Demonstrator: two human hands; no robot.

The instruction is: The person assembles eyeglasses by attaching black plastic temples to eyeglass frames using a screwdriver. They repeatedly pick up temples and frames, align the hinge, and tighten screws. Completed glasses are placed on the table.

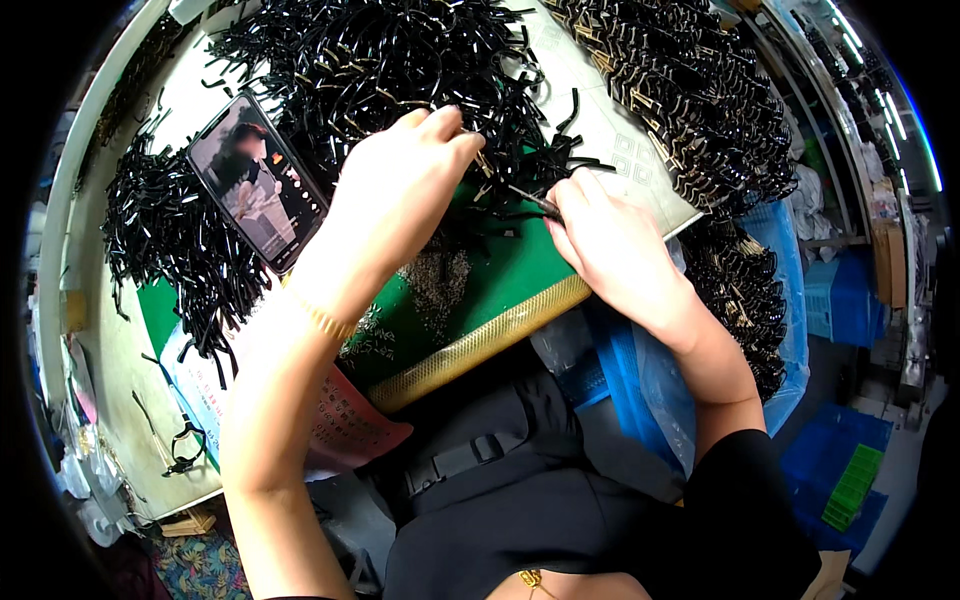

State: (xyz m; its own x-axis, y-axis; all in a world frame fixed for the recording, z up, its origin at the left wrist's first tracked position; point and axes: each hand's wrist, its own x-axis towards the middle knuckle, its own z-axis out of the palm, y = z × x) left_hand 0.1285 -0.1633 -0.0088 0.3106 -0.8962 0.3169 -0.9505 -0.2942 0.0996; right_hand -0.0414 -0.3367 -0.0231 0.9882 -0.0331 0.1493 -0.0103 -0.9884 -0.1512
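My left hand (415, 170) is closed in a pinch at the near edge of a big pile of black eyeglass temples (350, 60). What its fingertips hold is hidden among the dark pieces. In my right hand (610, 230) a small screwdriver (548, 206) is gripped, its thin metal shaft pointing left toward the left fingertips. Below both hands lies a green mat (510, 265), with tiny silvery parts (435, 285) scattered in heaps over it.
A phone (258, 185) playing a video leans on another heap of temples (165, 220) at the left. Stacked black-and-gold temples (690, 100) cover the right side. A yellow roll (480, 345) edges the mat. A glasses frame (188, 445) lies lower left; blue crates stand right.
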